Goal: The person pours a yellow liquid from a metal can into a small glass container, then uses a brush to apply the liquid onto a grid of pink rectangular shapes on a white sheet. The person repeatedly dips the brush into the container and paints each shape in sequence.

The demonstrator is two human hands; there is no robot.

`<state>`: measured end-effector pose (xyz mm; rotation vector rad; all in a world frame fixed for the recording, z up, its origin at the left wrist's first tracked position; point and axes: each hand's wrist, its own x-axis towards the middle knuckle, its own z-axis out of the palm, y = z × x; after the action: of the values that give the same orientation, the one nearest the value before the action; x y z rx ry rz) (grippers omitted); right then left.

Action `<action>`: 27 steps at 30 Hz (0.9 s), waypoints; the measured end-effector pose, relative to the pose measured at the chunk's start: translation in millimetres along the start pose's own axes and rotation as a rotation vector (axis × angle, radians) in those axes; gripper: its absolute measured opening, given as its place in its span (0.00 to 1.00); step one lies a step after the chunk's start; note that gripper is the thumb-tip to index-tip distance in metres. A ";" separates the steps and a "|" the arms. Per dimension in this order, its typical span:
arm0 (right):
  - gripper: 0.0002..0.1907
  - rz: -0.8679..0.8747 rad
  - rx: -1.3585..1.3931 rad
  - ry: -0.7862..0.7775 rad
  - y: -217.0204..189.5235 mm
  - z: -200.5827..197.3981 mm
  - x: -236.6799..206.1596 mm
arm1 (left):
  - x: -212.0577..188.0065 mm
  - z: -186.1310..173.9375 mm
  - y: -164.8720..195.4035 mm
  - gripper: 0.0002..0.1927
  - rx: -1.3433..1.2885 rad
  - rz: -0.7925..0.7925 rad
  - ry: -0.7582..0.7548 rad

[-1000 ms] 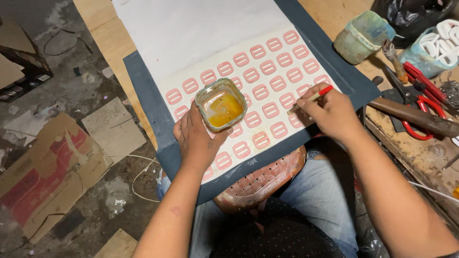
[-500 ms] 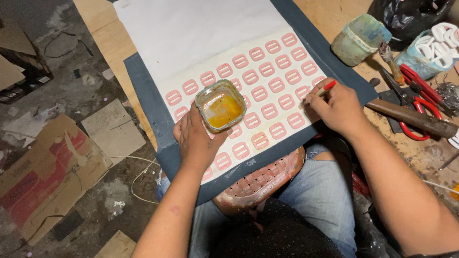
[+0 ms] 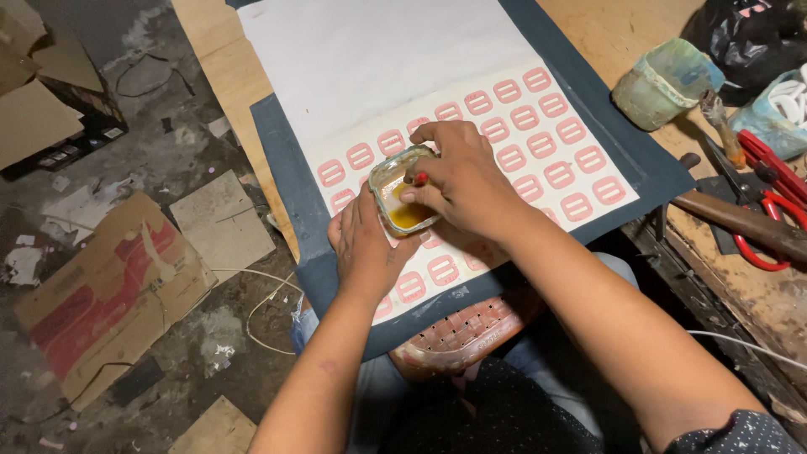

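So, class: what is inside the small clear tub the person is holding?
The tub holds a yellow-orange liquid, pooled at its near side. The right hand reaches over it with a red-tipped tool, whose lower end is hidden by the fingers. The left hand steadies the tub.

This was a rough workshop. A scuffed wooden worktop [image 3: 639, 34] carried red-handled pliers [image 3: 769, 210], a wooden-handled tool [image 3: 740, 220] and a stained plastic tub [image 3: 664, 82]. The dirty concrete floor [image 3: 151, 176] was strewn with torn cardboard scraps [image 3: 109, 294], loose wire [image 3: 269, 315] and debris.
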<state>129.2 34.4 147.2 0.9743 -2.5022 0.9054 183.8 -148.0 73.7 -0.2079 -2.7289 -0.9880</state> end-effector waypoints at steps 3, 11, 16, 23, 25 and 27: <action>0.11 -0.019 -0.034 0.002 -5.0 -4.9 3.8 | -0.5 -0.8 -2.3 0.55 -0.005 0.004 0.008; 0.10 0.576 0.565 0.046 18.9 -58.4 -57.9 | 0.5 0.0 -0.7 0.56 -0.021 -0.020 -0.002; 0.07 0.793 0.415 0.243 72.4 -106.5 -108.6 | -1.7 1.6 -1.1 0.56 0.001 -0.030 -0.010; 0.08 0.781 0.437 0.277 107.8 -73.8 -141.0 | -2.1 2.7 1.6 0.56 0.004 -0.043 -0.023; 0.07 0.739 0.357 0.197 97.4 -53.3 -142.2 | -2.3 2.3 2.6 0.55 -0.005 -0.032 -0.022; 0.07 0.681 0.327 0.141 90.8 -46.2 -140.7 | -2.5 2.5 3.8 0.55 0.008 -0.036 -0.026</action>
<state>170.6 186.2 73.6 0.0857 -2.6321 1.5486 186.6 -143.6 73.5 -0.1717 -2.7692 -0.9908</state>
